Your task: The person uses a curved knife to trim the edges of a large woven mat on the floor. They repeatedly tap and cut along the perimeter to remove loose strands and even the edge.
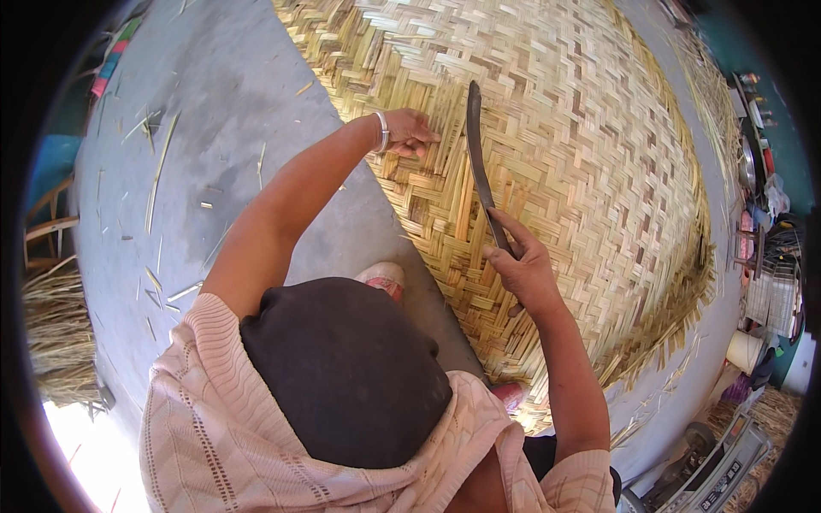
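A large woven mat of flat straw-coloured bamboo-like strips lies on the floor. Over its left edge reaches my left hand, a pale bangle at the wrist. Its fingers are loosely bent and apart, the index pointing across the weave, and I see nothing held in them. My right hand is closed around the handle of a long, slightly curved knife with a dark blade. The blade points away from me above the mat, its tip to the right of my left hand. Whether it touches the strips I cannot tell.
Loose strips are scattered on the grey floor at left. Bundled straw-like material is at the far left. A grey machine-like object stands at lower right. A white container and household items line the right wall.
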`<state>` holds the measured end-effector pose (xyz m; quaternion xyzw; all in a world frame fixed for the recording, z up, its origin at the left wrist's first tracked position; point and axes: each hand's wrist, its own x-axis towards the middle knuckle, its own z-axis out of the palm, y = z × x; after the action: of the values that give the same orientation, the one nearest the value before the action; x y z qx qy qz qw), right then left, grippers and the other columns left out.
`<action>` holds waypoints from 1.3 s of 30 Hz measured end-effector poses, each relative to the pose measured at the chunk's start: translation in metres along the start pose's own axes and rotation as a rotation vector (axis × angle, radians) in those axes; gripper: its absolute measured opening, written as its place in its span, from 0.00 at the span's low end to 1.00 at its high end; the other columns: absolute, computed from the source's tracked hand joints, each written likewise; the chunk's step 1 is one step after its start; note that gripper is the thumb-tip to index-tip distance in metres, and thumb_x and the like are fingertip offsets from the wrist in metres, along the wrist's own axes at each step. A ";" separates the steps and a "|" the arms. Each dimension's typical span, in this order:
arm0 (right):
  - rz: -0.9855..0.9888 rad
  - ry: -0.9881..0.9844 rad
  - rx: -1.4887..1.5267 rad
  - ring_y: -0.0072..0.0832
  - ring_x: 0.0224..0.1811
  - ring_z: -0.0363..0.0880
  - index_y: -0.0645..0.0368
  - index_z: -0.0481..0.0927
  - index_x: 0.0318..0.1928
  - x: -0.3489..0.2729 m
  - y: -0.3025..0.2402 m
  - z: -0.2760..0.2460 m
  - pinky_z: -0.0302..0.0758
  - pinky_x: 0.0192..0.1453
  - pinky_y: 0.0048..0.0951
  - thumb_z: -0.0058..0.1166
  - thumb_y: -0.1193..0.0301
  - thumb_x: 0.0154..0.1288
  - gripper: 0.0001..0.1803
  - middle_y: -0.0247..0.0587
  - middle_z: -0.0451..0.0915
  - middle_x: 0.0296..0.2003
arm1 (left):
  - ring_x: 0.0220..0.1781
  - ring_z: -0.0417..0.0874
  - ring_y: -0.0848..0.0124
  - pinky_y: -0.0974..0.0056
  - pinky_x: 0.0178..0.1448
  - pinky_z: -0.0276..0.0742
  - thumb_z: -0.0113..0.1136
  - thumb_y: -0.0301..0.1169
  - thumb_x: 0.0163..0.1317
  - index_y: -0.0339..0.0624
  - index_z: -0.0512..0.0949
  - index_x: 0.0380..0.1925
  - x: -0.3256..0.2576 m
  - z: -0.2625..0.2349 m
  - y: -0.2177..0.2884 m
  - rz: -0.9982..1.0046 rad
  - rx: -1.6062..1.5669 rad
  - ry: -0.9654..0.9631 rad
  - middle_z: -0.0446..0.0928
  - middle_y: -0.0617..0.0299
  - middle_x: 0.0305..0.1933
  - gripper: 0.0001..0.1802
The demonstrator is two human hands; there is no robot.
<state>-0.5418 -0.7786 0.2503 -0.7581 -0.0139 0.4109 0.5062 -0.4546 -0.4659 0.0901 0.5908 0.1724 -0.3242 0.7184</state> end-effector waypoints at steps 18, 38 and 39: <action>0.170 -0.161 0.190 0.15 0.12 0.57 0.59 0.72 0.63 0.065 -0.016 0.021 0.51 0.14 0.21 0.54 0.65 0.65 0.27 0.26 0.63 0.16 | 0.17 0.71 0.78 0.70 0.18 0.65 0.65 0.33 0.63 0.40 0.77 0.29 -0.013 0.030 -0.027 0.172 -0.241 0.425 0.72 0.67 0.19 0.10; 0.128 -0.119 -0.367 0.24 0.15 0.69 0.58 0.78 0.58 0.089 -0.044 0.017 0.67 0.19 0.29 0.56 0.61 0.61 0.26 0.36 0.72 0.18 | 0.16 0.76 0.76 0.71 0.20 0.74 0.65 0.48 0.62 0.38 0.82 0.38 -0.008 0.018 0.005 0.147 0.069 0.420 0.75 0.65 0.20 0.21; 0.063 -0.066 -0.496 0.31 0.23 0.74 0.58 0.78 0.57 0.089 -0.034 0.025 0.71 0.28 0.34 0.55 0.60 0.61 0.26 0.41 0.76 0.24 | 0.16 0.76 0.76 0.71 0.20 0.74 0.66 0.48 0.62 0.38 0.82 0.38 -0.008 0.019 0.007 0.131 0.081 0.434 0.74 0.65 0.20 0.21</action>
<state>-0.4855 -0.7037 0.2192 -0.8455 -0.1072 0.4349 0.2908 -0.4587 -0.4817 0.1048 0.6851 0.2712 -0.1488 0.6595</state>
